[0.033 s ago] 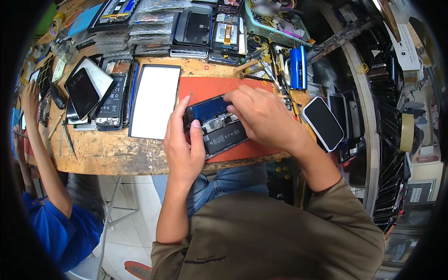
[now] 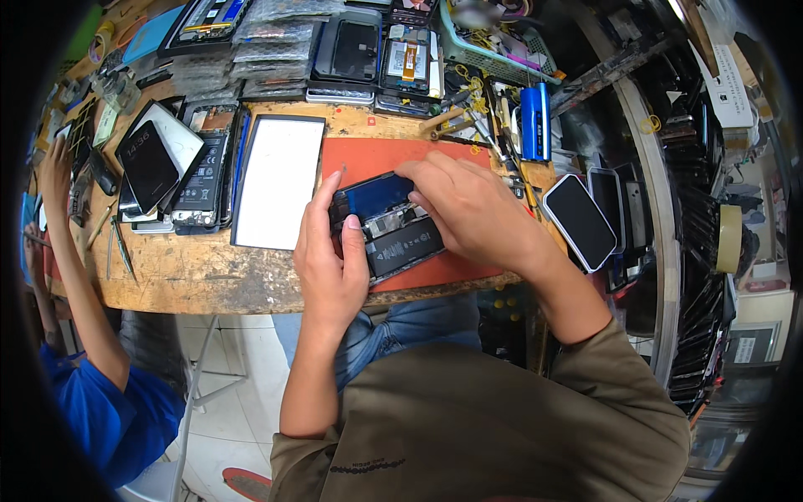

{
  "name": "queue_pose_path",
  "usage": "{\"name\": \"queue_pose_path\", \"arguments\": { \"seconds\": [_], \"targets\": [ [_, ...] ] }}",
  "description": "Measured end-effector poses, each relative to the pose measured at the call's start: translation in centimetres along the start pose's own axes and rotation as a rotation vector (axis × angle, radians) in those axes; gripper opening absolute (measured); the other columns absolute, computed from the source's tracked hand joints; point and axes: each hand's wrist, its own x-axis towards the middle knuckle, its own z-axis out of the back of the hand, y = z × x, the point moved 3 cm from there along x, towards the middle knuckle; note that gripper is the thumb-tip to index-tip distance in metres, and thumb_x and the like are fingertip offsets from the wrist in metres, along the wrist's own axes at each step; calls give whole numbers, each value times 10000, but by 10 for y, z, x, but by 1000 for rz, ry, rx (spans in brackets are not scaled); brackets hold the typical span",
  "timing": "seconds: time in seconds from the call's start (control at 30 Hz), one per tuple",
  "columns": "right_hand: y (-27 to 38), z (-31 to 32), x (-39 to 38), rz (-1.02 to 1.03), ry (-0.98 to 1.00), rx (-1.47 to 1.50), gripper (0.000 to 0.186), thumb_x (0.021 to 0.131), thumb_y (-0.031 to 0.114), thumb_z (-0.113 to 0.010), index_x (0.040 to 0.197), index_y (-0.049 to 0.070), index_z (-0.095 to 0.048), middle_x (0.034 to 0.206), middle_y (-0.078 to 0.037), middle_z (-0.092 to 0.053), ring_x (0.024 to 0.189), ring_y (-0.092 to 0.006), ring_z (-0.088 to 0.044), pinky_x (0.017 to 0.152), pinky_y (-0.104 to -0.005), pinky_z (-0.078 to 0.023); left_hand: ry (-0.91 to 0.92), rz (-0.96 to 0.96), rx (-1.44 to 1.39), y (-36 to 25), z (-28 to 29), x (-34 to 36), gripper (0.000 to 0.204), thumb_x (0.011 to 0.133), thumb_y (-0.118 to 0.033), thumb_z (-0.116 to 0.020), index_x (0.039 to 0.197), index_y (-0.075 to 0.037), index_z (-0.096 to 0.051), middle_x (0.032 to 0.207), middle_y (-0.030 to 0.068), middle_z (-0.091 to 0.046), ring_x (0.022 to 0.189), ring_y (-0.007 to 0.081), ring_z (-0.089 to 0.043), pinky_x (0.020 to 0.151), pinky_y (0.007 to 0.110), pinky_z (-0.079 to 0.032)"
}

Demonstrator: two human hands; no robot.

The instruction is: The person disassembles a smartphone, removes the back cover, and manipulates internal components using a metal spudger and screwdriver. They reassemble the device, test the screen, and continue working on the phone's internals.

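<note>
An opened smartphone point(image 2: 404, 248) is held tilted above the red mat point(image 2: 355, 155), its black battery and metal inner parts showing. Along its far side stands a dark blue screen panel point(image 2: 376, 197), lifted from the body. My left hand point(image 2: 330, 251) is closed around the phone's left end, thumb on the near face and fingers at the far edge. My right hand point(image 2: 468, 205) pinches the panel's right end between thumb and fingers. That hand covers the phone's upper right corner.
Left of the mat lies a white panel in a dark frame point(image 2: 276, 184). Several phones point(image 2: 150, 167) are stacked beyond it. A blue cylindrical tool point(image 2: 534, 121) and small tools lie right, near another phone point(image 2: 580, 222). A co-worker's arm point(image 2: 84, 284) reaches in at far left.
My right fingertips have shifted very slightly left along the screen panel. Both hands keep their hold, and the rest looks the same.
</note>
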Motion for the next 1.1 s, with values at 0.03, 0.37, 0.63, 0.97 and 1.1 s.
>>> {"name": "queue_pose_path", "arguments": {
  "seconds": [0.03,0.37,0.63,0.97,1.1],
  "targets": [
    [1,0,1,-8,5,15,251,923,-22,-655,1173,-8,-629,1041,-183,-661,968,-391,-699,768,-488,-569,-2,-10,-8,0,0,0,474,1035,-32,-574,1504,19,-536,1411,259,-641,1294,423,-639,1104,468,-491],
    [8,22,52,-107,-437,591,176,1022,-54,-611,1195,-44,-642,1035,-151,-742,939,-230,-777,812,-359,-626,-38,-121,40,-4,1,5,273,993,-21,-636,1265,-16,-618,1250,228,-619,1104,407,-662,952,458,-544],
    [2,-54,136,-43,-274,562,141,1009,-25,-611,1147,-56,-604,991,-229,-735,914,-353,-763,795,-423,-597,-18,-129,-33,-7,0,7,230,987,-23,-648,1215,4,-637,1236,236,-573,1093,435,-649,921,492,-541],
    [-12,-86,180,21,-254,362,172,1041,-14,-574,1200,-50,-628,1045,-231,-760,973,-350,-788,850,-414,-611,6,-153,-59,-5,1,6,211,983,-45,-641,1189,3,-650,1229,228,-565,1090,427,-649,931,487,-544],
    [-11,-83,177,-9,-206,412,158,1012,-25,-581,1158,-73,-619,1095,-292,-730,1049,-454,-732,910,-492,-577,-6,-173,-66,-6,1,6,208,976,-35,-643,1180,5,-650,1223,223,-564,1083,421,-646,939,484,-540]
  ]
}}
